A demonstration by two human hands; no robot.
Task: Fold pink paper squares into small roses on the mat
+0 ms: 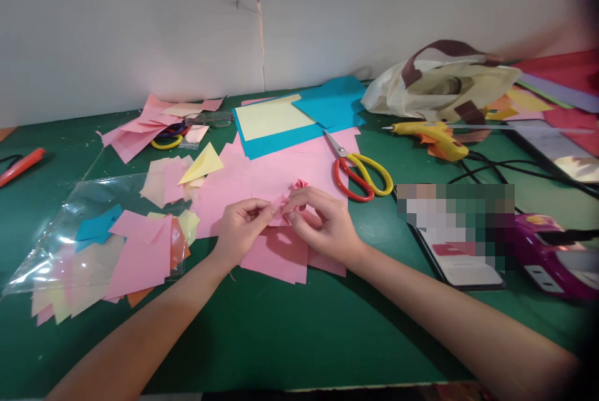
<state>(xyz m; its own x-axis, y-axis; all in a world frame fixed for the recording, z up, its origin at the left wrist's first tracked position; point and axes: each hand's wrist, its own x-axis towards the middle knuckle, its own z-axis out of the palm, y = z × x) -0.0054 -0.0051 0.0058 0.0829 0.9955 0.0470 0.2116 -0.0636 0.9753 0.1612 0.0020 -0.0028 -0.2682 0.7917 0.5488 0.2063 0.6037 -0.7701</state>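
Between both hands is a small piece of pink paper (279,219), creased, held above the pink sheets. My left hand (246,223) pinches its left side between thumb and fingers. On its right side, my right hand (322,223) pinches it with thumb and forefinger; the fingers cover part of it. Just beyond my right hand lies a small folded pink paper flower (299,184). Large pink paper sheets (224,186) lie beneath the hands. Scissors (344,151) with red and yellow handles rest on the sheets' right side, blades toward the back.
Left is a clear plastic bag (60,232) with coloured paper pieces. Blue sheets (332,101) lie at the back. A yellow glue gun (435,139), a phone (468,270), a purple power socket (547,264) with cables and a cloth bag (397,92) occupy the right. A white wall (140,27) stands behind.
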